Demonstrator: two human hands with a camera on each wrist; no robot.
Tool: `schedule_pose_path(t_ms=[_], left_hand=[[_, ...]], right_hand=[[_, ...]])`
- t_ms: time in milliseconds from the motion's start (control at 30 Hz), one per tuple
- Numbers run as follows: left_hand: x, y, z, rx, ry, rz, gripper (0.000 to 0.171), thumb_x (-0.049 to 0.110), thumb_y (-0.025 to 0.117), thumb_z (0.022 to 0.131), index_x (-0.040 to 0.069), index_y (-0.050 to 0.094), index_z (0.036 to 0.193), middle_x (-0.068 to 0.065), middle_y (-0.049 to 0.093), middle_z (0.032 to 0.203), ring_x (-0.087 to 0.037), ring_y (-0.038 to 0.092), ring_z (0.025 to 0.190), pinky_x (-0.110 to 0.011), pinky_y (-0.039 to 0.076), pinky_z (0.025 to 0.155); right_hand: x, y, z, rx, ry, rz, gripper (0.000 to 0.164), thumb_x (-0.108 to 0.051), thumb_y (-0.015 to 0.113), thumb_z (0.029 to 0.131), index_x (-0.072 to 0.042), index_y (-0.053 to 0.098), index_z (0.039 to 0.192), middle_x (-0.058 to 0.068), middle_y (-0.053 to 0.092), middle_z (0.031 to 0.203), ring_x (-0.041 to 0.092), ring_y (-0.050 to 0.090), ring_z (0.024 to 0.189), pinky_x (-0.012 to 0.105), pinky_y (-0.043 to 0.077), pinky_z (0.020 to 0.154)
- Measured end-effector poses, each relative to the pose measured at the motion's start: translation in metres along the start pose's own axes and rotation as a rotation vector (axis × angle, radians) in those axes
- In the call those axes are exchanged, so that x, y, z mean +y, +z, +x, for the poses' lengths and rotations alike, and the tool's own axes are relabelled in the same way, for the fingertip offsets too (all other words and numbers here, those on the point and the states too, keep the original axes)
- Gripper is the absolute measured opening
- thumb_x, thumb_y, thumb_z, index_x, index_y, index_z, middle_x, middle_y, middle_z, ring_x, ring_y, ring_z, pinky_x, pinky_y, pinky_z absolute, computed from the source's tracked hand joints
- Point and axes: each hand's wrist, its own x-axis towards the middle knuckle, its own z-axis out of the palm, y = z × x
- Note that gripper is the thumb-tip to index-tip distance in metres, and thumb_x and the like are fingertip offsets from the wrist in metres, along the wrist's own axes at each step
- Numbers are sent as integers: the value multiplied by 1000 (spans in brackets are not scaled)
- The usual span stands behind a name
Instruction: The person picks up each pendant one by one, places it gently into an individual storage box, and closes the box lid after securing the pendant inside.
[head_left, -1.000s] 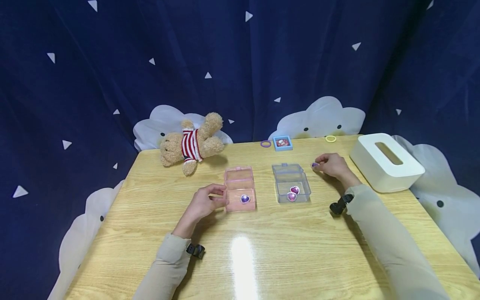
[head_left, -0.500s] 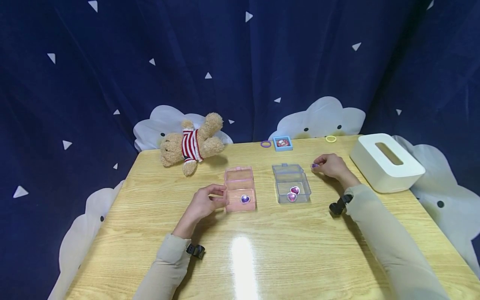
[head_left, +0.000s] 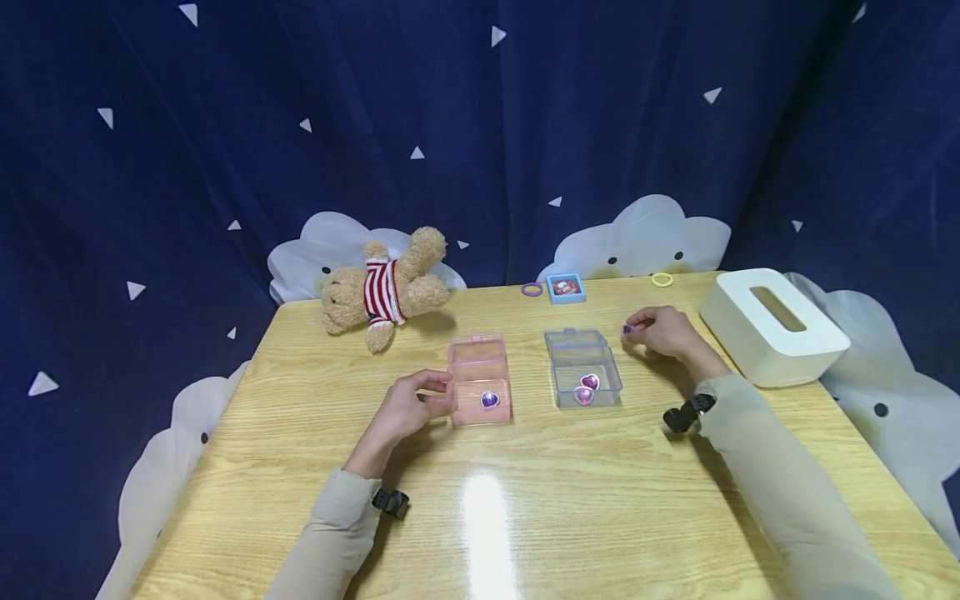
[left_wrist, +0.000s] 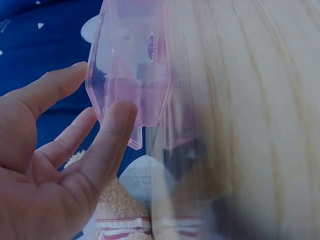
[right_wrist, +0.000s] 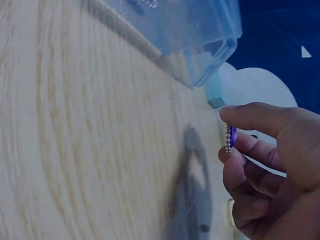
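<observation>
My left hand rests its fairly straight fingers against the left side of a clear pink box with its lid raised. Inside the box lies one dark purple heart-shaped gem. In the left wrist view, the fingertips are right at the wall of the pink box. My right hand pinches a purple gem with a rhinestone edge between thumb and fingers, raised over the table. To its left stands a clear blue-grey box, lid up, holding a magenta heart gem and a pink one.
A teddy bear in a striped shirt lies at the back left. Along the back edge are a purple ring, a blue-framed square and a yellow ring. A white tissue box stands at the right.
The right wrist has shifted slightly to the right while the fingers keep the gem pinched. My left hand and both boxes stay in place.
</observation>
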Motion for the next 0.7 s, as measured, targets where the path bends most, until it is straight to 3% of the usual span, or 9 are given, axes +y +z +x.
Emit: schedule_pose_path(t_ms=[400,700], left_hand=[[1,-1,0,-8,9,10,44,11,79,84,5,66,126,-15,71,116,-30,69,101,-36,58,84],[1,-1,1,-8,5,15,44,11,79,84,5,66,126,-16,71,117,-31,70,99,-36,59,81]], right_hand=[[-27,-15,-12,40,-141,-17,36,-28,77,87,-7,70,115,13,70,104,28,61,96,34,43,81],[-57,-16,-25,50,-224,-27,34,-28,79,84,-10,72,112,9,73,101,28,65,97,32,45,77]])
